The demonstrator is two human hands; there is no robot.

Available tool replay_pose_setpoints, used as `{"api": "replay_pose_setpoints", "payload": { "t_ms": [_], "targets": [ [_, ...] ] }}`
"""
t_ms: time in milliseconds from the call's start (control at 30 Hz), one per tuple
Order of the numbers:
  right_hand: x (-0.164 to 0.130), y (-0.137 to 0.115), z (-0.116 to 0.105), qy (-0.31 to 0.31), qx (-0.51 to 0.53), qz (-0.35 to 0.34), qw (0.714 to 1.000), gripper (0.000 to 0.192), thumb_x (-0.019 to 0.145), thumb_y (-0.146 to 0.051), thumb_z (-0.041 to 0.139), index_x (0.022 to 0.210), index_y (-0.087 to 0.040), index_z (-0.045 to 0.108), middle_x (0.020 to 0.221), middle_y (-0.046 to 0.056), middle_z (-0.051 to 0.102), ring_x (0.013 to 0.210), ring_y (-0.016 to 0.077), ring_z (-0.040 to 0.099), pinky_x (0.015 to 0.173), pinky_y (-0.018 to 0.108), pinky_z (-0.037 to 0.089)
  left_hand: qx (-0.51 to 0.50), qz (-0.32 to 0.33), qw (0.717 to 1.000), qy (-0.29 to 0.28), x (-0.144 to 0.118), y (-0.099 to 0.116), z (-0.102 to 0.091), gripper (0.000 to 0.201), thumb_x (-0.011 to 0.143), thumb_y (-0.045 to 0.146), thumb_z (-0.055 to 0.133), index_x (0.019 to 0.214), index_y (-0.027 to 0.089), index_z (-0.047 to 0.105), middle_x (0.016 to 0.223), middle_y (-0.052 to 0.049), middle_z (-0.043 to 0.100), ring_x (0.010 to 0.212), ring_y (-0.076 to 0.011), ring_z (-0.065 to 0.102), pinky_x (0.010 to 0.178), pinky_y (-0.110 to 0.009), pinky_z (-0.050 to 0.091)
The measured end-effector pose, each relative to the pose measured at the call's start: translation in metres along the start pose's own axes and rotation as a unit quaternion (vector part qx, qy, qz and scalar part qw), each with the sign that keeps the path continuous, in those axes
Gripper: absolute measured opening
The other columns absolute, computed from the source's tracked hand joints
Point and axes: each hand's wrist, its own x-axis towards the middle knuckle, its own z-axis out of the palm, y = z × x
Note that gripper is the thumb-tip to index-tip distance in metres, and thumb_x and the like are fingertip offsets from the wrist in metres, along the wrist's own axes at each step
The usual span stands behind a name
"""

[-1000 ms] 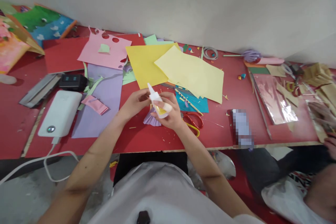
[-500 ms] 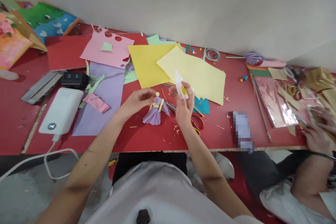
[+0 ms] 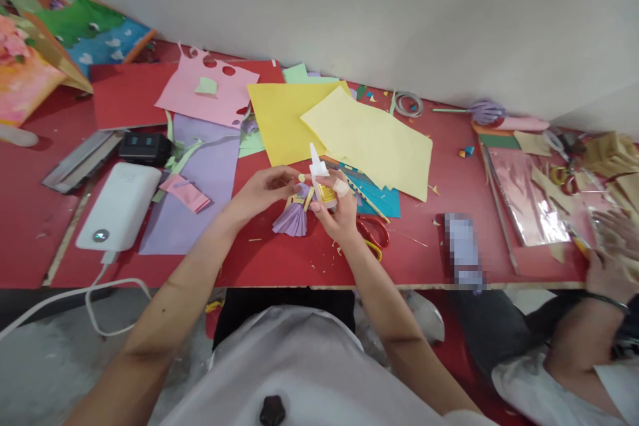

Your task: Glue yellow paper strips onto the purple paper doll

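Observation:
A small paper doll (image 3: 291, 218) with a pleated purple skirt and a yellow belt is at the middle of the table's near side. My left hand (image 3: 269, 188) pinches it at the top, by its round pale-yellow head. In my right hand (image 3: 340, 210) is a white glue bottle (image 3: 319, 176) with a yellow label, its pointed nozzle upward and tilted slightly left. The bottle is just right of the doll, and my right hand hides part of the doll's right side. Red-and-yellow-handled scissors (image 3: 374, 233) lie beside my right wrist.
Yellow sheets (image 3: 374, 140), a pink sheet with holes (image 3: 200, 93) and a purple sheet (image 3: 200, 226) cover the back and left. A white power bank (image 3: 120, 203) with a cable lies left. A phone (image 3: 462, 246) sits right, near a co-worker's hands (image 3: 609, 273).
My right hand has brought the glue bottle left, close to the doll, uncovering the striped stick and blue paper behind. My left hand has hardly moved. The view has shifted slightly.

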Motion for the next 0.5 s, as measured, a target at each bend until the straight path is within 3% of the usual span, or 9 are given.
{"api": "replay_pose_setpoints", "payload": {
  "t_ms": [300,400,500],
  "targets": [
    [0.0013,0.0,0.0019,-0.02,-0.017,-0.043,0.999,0.033,0.09,-0.04,0.062,0.122,-0.031,0.057,0.106,0.007,0.069,0.109,0.0276,0.061,0.09,0.047,0.051,0.001,0.009,1.0,0.004,0.0002,-0.0028,0.0005,0.031,0.077,0.04,0.074,0.094,0.015,0.068,0.088,-0.004,0.066,0.082,-0.0158,0.06,0.075,-0.027,0.045],
    [-0.003,-0.0018,0.002,-0.035,0.041,-0.001,0.999,0.034,0.089,-0.045,0.061,0.12,-0.031,0.057,0.111,0.008,0.067,0.113,0.0283,0.06,0.094,0.048,0.05,-0.001,0.008,1.0,-0.006,-0.0007,-0.0034,0.0011,0.03,0.078,0.04,0.073,0.096,0.015,0.068,0.091,-0.005,0.067,0.084,-0.0162,0.061,0.077,-0.028,0.045],
    [-0.006,-0.0035,0.0033,0.011,0.143,0.092,0.985,0.038,0.09,-0.056,0.051,0.12,-0.032,0.052,0.113,0.009,0.066,0.115,0.0291,0.06,0.096,0.05,0.049,0.013,-0.001,1.0,-0.009,-0.0014,-0.0035,0.0005,0.032,0.079,0.041,0.073,0.098,0.015,0.069,0.091,-0.005,0.067,0.081,-0.016,0.061,0.075,-0.028,0.046]
  ]
}}
